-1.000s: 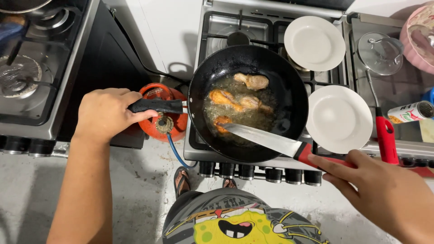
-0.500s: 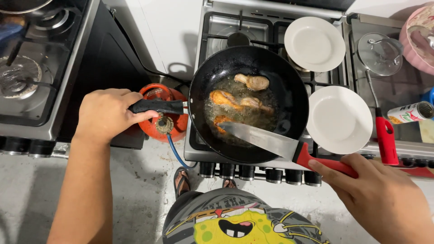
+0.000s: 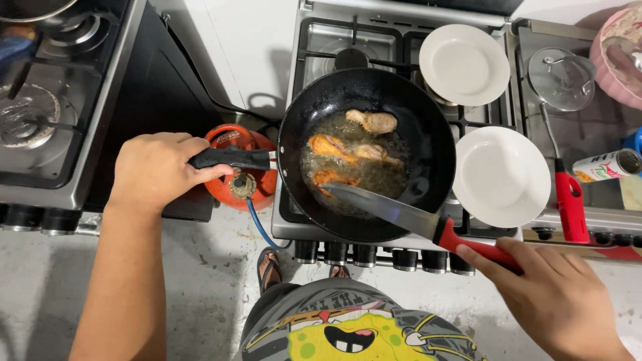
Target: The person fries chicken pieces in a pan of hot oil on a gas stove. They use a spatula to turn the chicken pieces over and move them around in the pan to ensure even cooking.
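Left hand (image 3: 157, 170) fingers wrapped around black round frying pan (image 3: 428, 144) handle; right hand (image 3: 558, 301) fingers gripping red-handled steel knife (image 3: 401, 215), blade tip in the oil.

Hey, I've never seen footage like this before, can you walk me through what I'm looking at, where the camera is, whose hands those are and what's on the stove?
There is no machine here: a person wears a camera on the head, and it looks straight down at their own two bare hands. You also see their printed shirt and sandalled feet on the floor below.

The left hand has a closed grip on the black handle of a dark frying pan that sits on a gas stove. In the pan, chicken pieces lie in oil.

The right hand holds a red-handled knife, with the blade tip reaching into the pan near the meat.

On the stove to the right are two empty white plates, a glass lid and another red-handled tool. A red gas cylinder stands on the floor under the pan handle, and a second stove is at the left.
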